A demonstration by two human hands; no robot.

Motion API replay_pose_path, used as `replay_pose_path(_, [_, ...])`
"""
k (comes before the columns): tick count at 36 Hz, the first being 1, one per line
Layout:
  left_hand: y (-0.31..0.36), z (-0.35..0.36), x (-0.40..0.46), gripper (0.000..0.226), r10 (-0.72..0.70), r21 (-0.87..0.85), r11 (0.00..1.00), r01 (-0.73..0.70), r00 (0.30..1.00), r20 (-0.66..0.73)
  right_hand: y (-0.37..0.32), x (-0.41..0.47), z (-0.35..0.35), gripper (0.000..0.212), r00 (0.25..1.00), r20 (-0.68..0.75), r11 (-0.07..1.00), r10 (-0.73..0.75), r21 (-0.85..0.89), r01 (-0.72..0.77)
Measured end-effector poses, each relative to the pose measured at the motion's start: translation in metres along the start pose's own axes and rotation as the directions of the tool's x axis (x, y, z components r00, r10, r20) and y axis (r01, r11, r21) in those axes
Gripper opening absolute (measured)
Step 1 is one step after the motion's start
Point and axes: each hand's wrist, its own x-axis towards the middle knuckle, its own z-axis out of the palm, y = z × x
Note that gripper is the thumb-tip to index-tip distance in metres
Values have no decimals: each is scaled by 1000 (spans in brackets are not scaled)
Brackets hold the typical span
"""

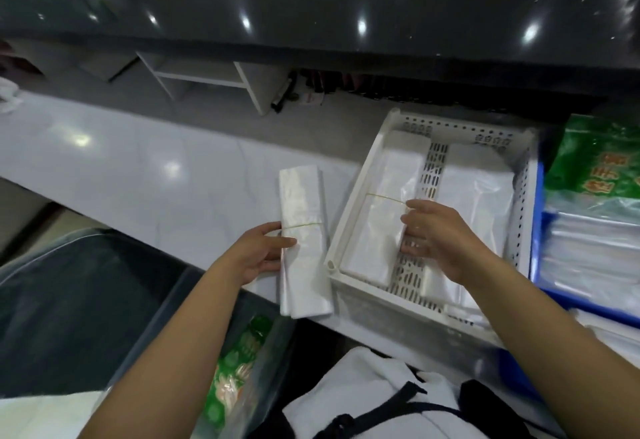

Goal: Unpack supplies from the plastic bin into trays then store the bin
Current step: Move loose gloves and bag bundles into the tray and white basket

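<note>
Bin (104,307) nearest | left hand (263,251) grips bundle (304,227) left of tray (349,213) | right hand (436,234) pinches bundle inside tray | seat flat against left wall.

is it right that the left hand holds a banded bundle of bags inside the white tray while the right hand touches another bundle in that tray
Not quite: the head view shows the left hand holding its banded bundle on the counter, beside the white tray. The right hand does touch a bundle in that tray.
</note>
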Motion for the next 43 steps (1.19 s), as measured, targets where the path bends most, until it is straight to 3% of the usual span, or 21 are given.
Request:
replay_pose_path(6, [12, 16, 5, 55, 31, 120, 992, -25, 998, -51, 3, -29, 5, 34, 999, -20, 997, -47, 64, 48])
replay_pose_path(13, [24, 29, 15, 63, 89, 218, 972, -89, 996, 9, 8, -53, 18, 31, 978, -120, 985, -170, -4, 171])
replay_pose_path(22, [60, -9, 5, 54, 177, 282, 941, -185, 983, 54, -1, -75, 24, 21, 947, -210, 969, -245, -37, 243])
replay_pose_path(28, [113, -24, -28, 51, 306, 153, 929, -336, 933, 189, -11, -77, 39, 26, 953, -115, 959, -279, 15, 283])
replay_pose_path(32, [123, 13, -54, 54, 411, -35, 905, -423, 851, 326, -26, -79, 50, 37, 961, -16, 943, -276, 190, 274])
replay_pose_path(35, [113, 56, -64, 58, 400, -128, 916, -380, 843, 360, -36, -80, 47, 42, 968, 18, 925, -250, 300, 233])
replay_pose_path(41, [88, 106, -66, 53, 256, -134, 967, -218, 834, 489, -39, -81, 21, 46, 982, -56, 954, -179, 234, 187])
replay_pose_path(43, [83, 111, -67, 46, 253, -103, 967, -234, 834, 490, -33, -79, 13, 40, 987, -54, 960, -148, 234, 157])
